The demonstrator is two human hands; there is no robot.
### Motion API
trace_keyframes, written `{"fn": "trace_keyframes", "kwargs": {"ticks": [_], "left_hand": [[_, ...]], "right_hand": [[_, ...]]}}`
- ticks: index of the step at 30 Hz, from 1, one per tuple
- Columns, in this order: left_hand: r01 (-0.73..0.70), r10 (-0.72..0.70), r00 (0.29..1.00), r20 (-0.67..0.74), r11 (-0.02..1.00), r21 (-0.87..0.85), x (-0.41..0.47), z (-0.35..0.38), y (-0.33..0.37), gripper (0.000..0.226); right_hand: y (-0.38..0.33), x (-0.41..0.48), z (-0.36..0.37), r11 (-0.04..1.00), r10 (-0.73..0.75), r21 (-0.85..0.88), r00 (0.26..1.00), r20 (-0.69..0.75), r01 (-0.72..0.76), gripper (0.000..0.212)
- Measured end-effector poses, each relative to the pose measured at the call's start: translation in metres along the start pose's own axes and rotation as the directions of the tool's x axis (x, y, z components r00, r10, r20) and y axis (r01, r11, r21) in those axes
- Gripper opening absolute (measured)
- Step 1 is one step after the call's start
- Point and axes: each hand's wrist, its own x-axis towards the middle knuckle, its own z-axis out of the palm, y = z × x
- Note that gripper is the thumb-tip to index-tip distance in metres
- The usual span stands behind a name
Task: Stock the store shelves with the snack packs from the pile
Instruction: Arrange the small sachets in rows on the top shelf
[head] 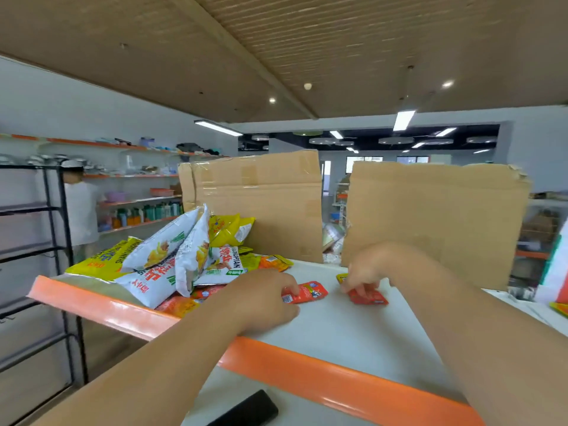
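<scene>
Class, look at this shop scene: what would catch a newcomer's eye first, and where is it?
A heap of white and yellow snack packs sprawls on the orange-edged shelf, left. At centre, the left hand pinches one red pack and the right hand holds a second red pack. Two cardboard sheets stand behind.

Two hands [264, 298] [365, 272], two small red packs [307, 292] [370, 298], two cardboard sheets [255, 204] [436, 222], one pile of snack bags [172, 256].

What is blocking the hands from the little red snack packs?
Nothing visible. The left hand pinches one small red snack pack, and the right hand holds a second small red pack, both lying on the white shelf.
</scene>
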Motion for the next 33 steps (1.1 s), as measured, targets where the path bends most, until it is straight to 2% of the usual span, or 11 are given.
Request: {"fn": "trace_keyframes", "kwargs": {"ticks": [3,6,8,14,17,20,25,31,33], "left_hand": [[-0.042,0.04,0.998,-0.039,0.998,-0.037,0.02,0.01,0.007,0.037],[-0.057,0.052,0.994,-0.096,0.997,-0.052,0.033,0.025,0.01,0.033],[-0.07,0.066,0.99,-0.128,0.997,-0.029,0.035,0.03,0.009,0.032],[-0.109,0.099,0.984,-0.151,0.993,-0.055,0.03,0.031,0.001,0.037],[-0.105,0.093,0.986,-0.14,0.991,-0.08,0.026,0.03,0.003,0.047],[-0.112,0.097,0.984,-0.152,0.989,-0.095,0.026,0.03,0.003,0.044],[-0.148,0.158,0.978,-0.139,0.986,0.081,0.024,0.032,0.009,0.053],[-0.155,0.156,0.978,-0.138,0.988,0.022,0.026,0.032,0.011,0.042],[-0.16,0.162,0.978,-0.134,0.987,0.026,0.024,0.031,0.012,0.04]], "right_hand": [[0.014,-0.005,0.01,0.99,0.024,0.141,1.0,0.005,-0.024,0.037],[0.023,-0.002,0.025,0.991,-0.013,0.127,0.981,-0.193,0.038,0.042],[0.026,0.001,0.032,0.99,-0.007,0.134,0.967,-0.256,0.043,0.04],[0.028,-0.007,0.031,0.962,0.018,0.268,0.958,-0.286,0.062,0.027],[0.034,-0.003,0.03,0.93,0.029,0.358,0.959,-0.283,0.078,0.027],[0.04,-0.003,0.028,0.894,0.027,0.436,0.957,-0.288,0.106,0.027],[0.049,-0.007,0.022,0.933,0.051,0.348,0.927,-0.371,0.088,0.02],[0.058,-0.008,0.02,0.911,0.023,0.39,0.927,-0.375,0.135,0.031],[0.058,-0.01,0.019,0.932,0.028,0.346,0.934,-0.355,0.104,0.037]]}}
